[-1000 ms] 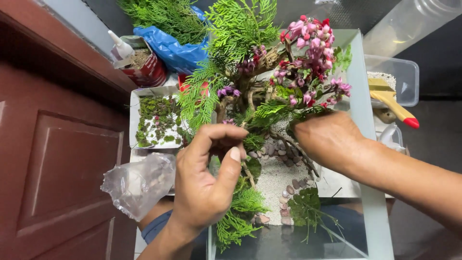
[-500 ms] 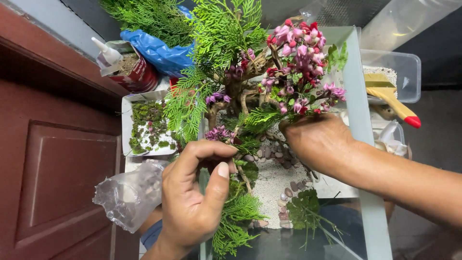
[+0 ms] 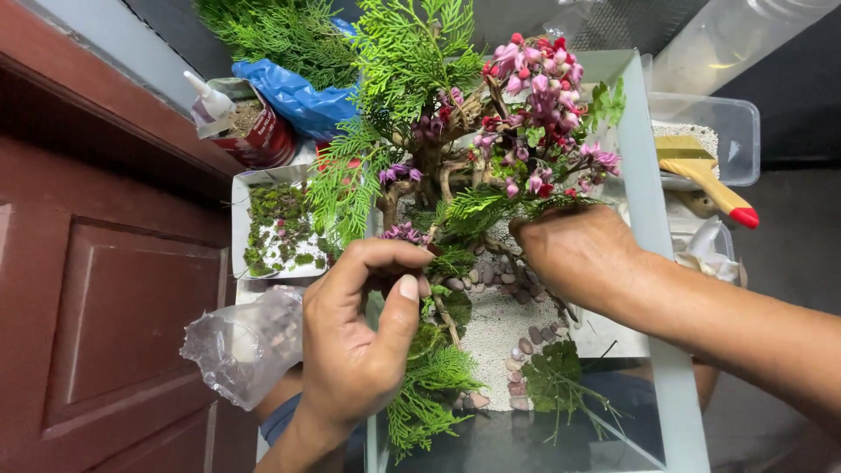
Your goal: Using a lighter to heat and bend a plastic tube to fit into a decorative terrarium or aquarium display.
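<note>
A glass tank point(image 3: 653, 263) holds a miniature garden: a driftwood tree point(image 3: 429, 166) dressed with green conifer sprigs point(image 3: 412, 52) and pink and red blossoms point(image 3: 539, 88), white sand point(image 3: 491, 328) and a line of small pebbles point(image 3: 526, 346). My left hand point(image 3: 359, 342) hovers at the tank's near left edge, thumb and fingers pinched beside a small purple flower cluster point(image 3: 403, 233); what it pinches is hidden. My right hand point(image 3: 578, 254) reaches into the tank under the blossoms, fingers curled down among the branches, fingertips out of sight.
Left of the tank lie a white tray of moss bits point(image 3: 276, 228), a crumpled clear plastic bag point(image 3: 245, 342), a red tin with a glue bottle point(image 3: 241, 118) and a blue bag point(image 3: 302, 96). On the right, a clear tub point(image 3: 736, 123) and a yellow brush point(image 3: 710, 180). A dark red door point(image 3: 96, 307) stands left.
The view has shifted slightly. My left hand has risen a little toward the purple cluster, its pinch tighter. My right hand stays among the branches.
</note>
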